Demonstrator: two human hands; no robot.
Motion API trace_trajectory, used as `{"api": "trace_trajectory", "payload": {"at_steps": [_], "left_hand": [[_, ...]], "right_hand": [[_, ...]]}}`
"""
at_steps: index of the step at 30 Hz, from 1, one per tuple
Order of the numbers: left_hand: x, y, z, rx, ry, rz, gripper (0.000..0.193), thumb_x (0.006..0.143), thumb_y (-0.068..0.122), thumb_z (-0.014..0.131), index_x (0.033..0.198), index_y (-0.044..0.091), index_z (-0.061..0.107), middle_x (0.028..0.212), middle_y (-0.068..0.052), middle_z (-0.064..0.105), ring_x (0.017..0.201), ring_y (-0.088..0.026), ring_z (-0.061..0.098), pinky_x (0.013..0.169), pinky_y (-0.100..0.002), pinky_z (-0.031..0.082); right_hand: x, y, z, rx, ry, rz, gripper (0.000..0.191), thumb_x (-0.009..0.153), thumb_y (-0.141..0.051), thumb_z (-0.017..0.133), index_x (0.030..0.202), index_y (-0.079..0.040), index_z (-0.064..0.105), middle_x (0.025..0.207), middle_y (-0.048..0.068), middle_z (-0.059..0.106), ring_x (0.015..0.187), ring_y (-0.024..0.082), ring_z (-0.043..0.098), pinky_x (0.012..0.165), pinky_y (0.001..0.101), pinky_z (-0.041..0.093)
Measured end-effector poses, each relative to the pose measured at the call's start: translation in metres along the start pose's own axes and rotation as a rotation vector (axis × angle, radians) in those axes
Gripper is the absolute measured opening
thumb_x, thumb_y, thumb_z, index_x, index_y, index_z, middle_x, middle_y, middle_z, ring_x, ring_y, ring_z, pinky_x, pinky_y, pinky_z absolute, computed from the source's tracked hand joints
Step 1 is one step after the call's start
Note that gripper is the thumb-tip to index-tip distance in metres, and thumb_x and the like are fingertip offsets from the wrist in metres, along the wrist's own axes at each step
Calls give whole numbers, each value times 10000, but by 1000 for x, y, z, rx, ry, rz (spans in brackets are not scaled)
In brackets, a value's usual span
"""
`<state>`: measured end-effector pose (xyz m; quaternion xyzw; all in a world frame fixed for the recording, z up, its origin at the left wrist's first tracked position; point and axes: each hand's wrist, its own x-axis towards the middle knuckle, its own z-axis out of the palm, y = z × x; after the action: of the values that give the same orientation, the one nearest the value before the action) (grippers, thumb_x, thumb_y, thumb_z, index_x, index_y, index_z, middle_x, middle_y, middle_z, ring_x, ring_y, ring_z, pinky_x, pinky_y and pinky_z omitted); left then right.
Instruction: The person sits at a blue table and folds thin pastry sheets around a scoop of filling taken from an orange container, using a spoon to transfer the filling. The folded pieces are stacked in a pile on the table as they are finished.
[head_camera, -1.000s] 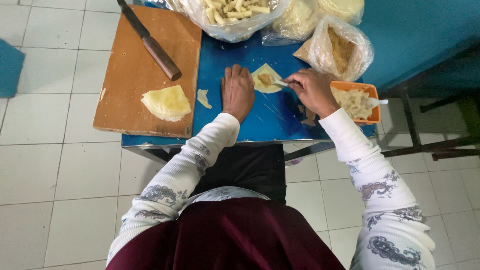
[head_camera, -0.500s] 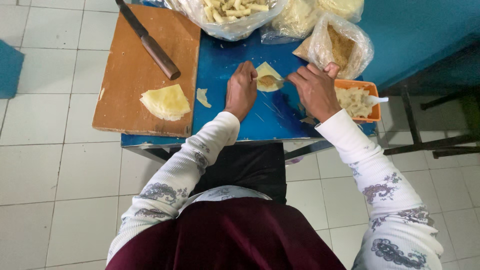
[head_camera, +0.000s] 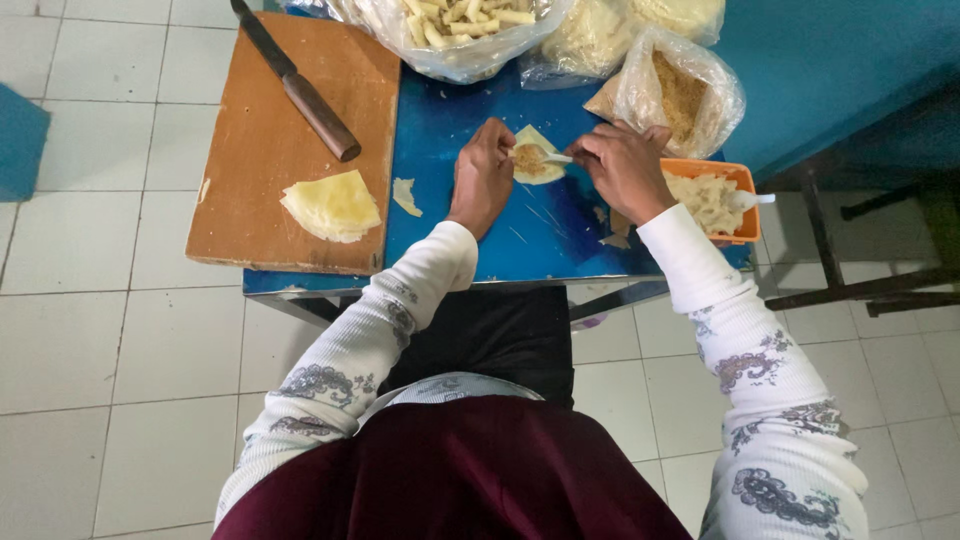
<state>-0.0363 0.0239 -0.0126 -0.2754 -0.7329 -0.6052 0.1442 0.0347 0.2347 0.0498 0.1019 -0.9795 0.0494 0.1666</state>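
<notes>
A pale yellow triangular wrapper (head_camera: 540, 145) lies on the blue table (head_camera: 440, 240) between my hands. My left hand (head_camera: 482, 172) presses its left edge flat. My right hand (head_camera: 622, 165) grips a white spoon (head_camera: 556, 158) whose bowl rests on the wrapper with a brown heap of filling (head_camera: 527, 158) on it. An orange tub (head_camera: 742, 205) of pale filling sits right of my right wrist, a second white spoon (head_camera: 757, 199) sticking out of it.
A wooden cutting board (head_camera: 270, 140) at left carries a stack of folded wrappers (head_camera: 332, 205) and a brown-handled knife (head_camera: 298, 85). Clear bags of rolled pieces (head_camera: 455, 30), of wrappers (head_camera: 590, 40) and of brown crumbs (head_camera: 682, 90) line the far edge. White floor tiles surround the table.
My right hand swung back from the tub side and brought the spoon over the wrapper, where brown filling now sits. My left hand stayed on the wrapper's left edge.
</notes>
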Motion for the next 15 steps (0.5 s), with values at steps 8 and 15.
{"api": "trace_trajectory", "payload": {"at_steps": [8, 15], "left_hand": [[2, -3, 3, -6, -37, -3, 237, 825, -144, 591, 1002, 8, 548, 949, -178, 651, 798, -327, 648, 715, -395, 531], [0, -4, -2, -39, -164, -22, 282, 849, -92, 676, 1062, 28, 534, 971, -169, 640, 835, -335, 655, 749, -404, 547]], "right_hand": [[-7, 28, -24, 382, -104, 184, 150, 982, -103, 686, 1113, -98, 760, 889, 52, 680, 751, 174, 579, 670, 330, 452], [-55, 88, -83, 126, 69, 375, 133, 1086, -133, 677, 1175, -71, 754, 1006, 107, 733, 770, 206, 637, 710, 344, 487]]}}
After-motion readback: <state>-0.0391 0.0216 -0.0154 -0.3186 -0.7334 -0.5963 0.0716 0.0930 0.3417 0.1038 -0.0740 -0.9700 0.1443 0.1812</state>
